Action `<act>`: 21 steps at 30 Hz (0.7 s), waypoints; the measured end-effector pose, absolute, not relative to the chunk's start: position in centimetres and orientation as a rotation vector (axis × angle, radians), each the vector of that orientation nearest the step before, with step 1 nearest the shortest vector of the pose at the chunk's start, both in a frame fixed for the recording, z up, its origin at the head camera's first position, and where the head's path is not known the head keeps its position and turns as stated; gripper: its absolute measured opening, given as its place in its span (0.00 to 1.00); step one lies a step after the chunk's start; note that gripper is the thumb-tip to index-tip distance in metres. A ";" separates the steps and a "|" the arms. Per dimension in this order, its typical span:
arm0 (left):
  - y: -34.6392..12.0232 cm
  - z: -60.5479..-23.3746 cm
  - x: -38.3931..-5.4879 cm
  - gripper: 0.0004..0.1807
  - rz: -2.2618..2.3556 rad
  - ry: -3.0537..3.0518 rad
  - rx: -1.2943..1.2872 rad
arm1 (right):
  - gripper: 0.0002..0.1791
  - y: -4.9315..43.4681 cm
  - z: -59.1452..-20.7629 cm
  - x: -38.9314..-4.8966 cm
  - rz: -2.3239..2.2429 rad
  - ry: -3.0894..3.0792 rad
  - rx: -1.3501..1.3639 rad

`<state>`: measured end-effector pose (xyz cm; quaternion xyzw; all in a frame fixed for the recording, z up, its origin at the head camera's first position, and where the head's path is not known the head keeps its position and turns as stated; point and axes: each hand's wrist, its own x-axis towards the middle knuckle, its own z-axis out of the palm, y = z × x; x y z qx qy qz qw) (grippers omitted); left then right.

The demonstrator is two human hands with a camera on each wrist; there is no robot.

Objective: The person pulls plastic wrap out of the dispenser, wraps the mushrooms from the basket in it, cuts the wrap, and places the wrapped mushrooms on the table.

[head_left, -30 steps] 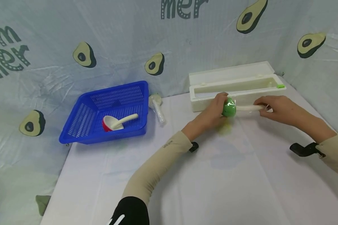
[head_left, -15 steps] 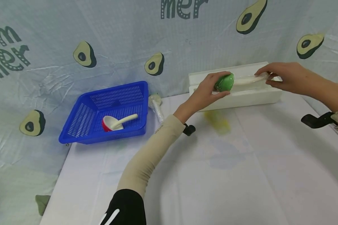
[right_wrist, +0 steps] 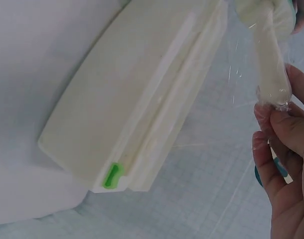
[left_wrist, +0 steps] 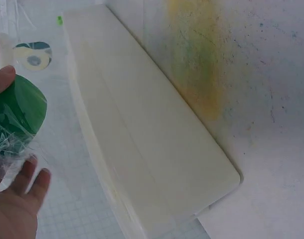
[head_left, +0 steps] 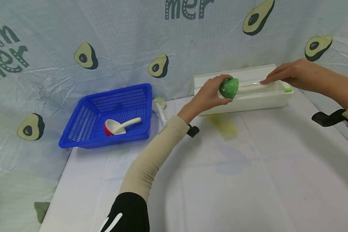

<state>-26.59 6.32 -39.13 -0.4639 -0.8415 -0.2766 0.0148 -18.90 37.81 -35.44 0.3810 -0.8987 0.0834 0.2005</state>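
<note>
A soup spoon (head_left: 229,88) with a green bowl and a white handle is wrapped in clear plastic film. My left hand (head_left: 209,92) grips its bowl between thumb and fingers. At the handle's far end, my right hand (head_left: 301,75) pinches the film; the right wrist view has thumb and fingertips meeting there, just past the handle (right_wrist: 272,69). Both hands hold the spoon roughly level above a long white box (head_left: 249,103), whose lid stands open behind it. In the left wrist view, loose crinkled film hangs around the green bowl (left_wrist: 25,104).
Left of the box is a blue plastic basket (head_left: 104,142) with a red-and-white spoon (head_left: 116,127) inside. Another film-wrapped spoon (head_left: 160,110) lies beside the basket. A green latch (head_left: 287,90) sits on the box's right end. Cloth walls rise behind the white table (head_left: 220,193).
Both hands lifted the wrapped spoon from in front of the box to above it. Since then it shifted slightly left, and the right fingers have straightened and come closer together at the handle end.
</note>
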 end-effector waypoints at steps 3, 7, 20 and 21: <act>6.5 -38.9 -26.9 0.43 -0.831 -2.640 -1.478 | 0.39 37.9 -35.7 -19.3 0.250 -2.470 1.099; 6.5 -38.5 -27.1 0.43 -0.853 -2.655 -1.512 | 0.38 37.9 -36.0 -20.3 0.298 -2.390 1.180; 6.6 -39.1 -27.5 0.41 -0.904 -2.743 -1.456 | 0.19 36.0 -37.4 -20.3 0.329 -2.578 0.997; 6.7 -39.1 -27.5 0.41 -0.908 -2.739 -1.448 | 0.18 36.0 -37.5 -20.2 0.345 -2.598 0.970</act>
